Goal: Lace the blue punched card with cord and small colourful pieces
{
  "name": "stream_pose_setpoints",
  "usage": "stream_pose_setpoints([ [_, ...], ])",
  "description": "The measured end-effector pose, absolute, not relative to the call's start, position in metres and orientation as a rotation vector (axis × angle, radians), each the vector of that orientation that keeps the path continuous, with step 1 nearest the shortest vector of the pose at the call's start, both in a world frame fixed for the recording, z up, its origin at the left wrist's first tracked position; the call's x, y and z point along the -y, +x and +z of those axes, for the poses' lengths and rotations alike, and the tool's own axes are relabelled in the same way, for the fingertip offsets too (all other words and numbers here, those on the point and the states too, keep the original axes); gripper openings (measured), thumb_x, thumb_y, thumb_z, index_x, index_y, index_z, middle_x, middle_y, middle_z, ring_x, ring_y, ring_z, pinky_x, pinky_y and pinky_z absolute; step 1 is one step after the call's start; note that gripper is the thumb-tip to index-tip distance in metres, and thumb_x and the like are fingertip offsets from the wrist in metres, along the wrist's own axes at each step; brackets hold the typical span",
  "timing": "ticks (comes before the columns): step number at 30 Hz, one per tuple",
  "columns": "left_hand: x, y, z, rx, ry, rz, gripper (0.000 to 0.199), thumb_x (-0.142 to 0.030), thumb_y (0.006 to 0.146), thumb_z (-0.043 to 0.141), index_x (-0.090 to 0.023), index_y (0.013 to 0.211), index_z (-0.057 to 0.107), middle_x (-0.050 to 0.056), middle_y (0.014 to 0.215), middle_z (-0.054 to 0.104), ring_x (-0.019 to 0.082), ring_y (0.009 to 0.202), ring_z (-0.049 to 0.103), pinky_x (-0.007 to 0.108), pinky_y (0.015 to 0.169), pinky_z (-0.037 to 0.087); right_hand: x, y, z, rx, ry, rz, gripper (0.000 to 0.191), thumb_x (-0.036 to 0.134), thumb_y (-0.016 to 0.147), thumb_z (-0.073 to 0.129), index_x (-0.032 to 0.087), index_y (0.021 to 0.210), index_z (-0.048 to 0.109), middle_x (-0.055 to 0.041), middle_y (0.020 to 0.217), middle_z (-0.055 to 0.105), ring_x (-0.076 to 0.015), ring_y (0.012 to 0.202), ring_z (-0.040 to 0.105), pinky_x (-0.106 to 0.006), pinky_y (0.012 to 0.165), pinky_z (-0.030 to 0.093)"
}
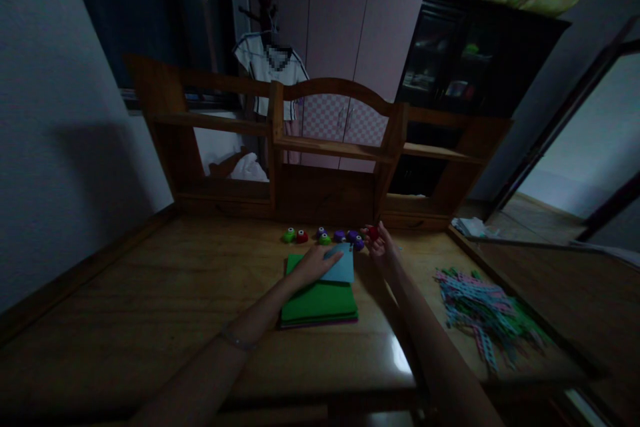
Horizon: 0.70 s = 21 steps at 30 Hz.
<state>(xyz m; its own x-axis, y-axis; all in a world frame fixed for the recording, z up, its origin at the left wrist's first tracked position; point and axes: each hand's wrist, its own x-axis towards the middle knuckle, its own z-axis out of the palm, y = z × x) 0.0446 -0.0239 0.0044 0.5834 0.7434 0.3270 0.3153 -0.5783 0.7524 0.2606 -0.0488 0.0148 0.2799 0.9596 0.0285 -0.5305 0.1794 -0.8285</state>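
My left hand lies on a light blue sheet, its fingers close together on the sheet's left part. Under that sheet is a stack of green sheets with a darker layer at the bottom edge. Raised just right of the blue sheet, my right hand holds a small red piece between its fingers. Behind the stack sits a row of small toy pieces with eyes: a green one, a red one, another green one and several purple ones.
On the table's right side lies a pile of pink, blue and green strips. A wooden shelf unit stands along the table's back edge. White material rests beyond the right back corner.
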Motion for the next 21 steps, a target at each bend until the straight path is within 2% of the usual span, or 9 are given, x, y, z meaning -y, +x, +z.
stream_pose_setpoints([
  [5,0.0243,0.0445,0.0057,-0.841,2.143,0.839,0.047,-0.051,0.087,0.042,-0.011,0.08,0.066,0.003,0.071,0.064,0.015,0.063,0.055,0.023,0.061,0.04,0.0468,0.2643,0.0124,0.553,-0.756,1.245,0.029,0.046,0.085,0.055,0.019,0.082,0.064,-0.0058,0.079,0.071,-0.0142,0.072,0.067,-0.022,0.065,0.056],
  [10,0.0237,0.0447,0.0047,-0.849,2.146,0.849,0.046,-0.05,0.087,0.042,-0.012,0.076,0.065,0.003,0.07,0.064,0.015,0.063,0.055,0.023,0.061,0.04,0.047,0.2666,0.0081,0.512,-0.759,1.305,0.026,0.044,0.087,0.051,0.021,0.079,0.06,-0.0014,0.068,0.068,-0.0099,0.054,0.062,-0.019,0.049,0.052],
  [12,0.0242,0.0451,0.0045,-0.852,2.148,0.857,0.046,-0.05,0.087,0.042,-0.012,0.076,0.065,0.003,0.071,0.064,0.016,0.063,0.056,0.023,0.061,0.04,0.048,0.266,0.0066,0.571,-0.759,1.309,0.028,0.047,0.085,0.054,0.02,0.075,0.058,0.0017,0.056,0.062,-0.0082,0.042,0.053,-0.017,0.039,0.044],
  [15,0.0249,0.0455,0.0046,-0.857,2.145,0.854,0.046,-0.05,0.087,0.042,-0.012,0.078,0.065,0.004,0.072,0.065,0.017,0.065,0.057,0.023,0.061,0.04,0.0508,0.2645,0.0067,0.747,-0.749,1.341,0.038,0.053,0.082,0.053,0.02,0.063,0.053,0.0067,0.035,0.039,-0.0063,0.028,0.032,-0.018,0.032,0.028],
  [17,0.0247,0.0457,0.0044,-0.858,2.146,0.852,0.045,-0.05,0.087,0.042,-0.012,0.08,0.065,0.004,0.075,0.066,0.017,0.067,0.058,0.023,0.062,0.041,0.0529,0.2638,0.0081,0.839,-0.748,1.352,0.042,0.055,0.081,0.051,0.02,0.058,0.05,0.0081,0.03,0.028,-0.006,0.026,0.023,-0.02,0.032,0.022],
  [21,0.023,0.0458,0.0029,-0.873,2.169,0.844,0.047,-0.051,0.087,0.041,-0.012,0.077,0.065,0.004,0.074,0.066,0.017,0.066,0.058,0.023,0.061,0.04,0.056,0.2632,0.0112,0.921,-0.794,1.321,0.04,0.054,0.08,0.049,0.021,0.057,0.05,0.0087,0.028,0.023,-0.0069,0.027,0.017,-0.023,0.034,0.017],
])
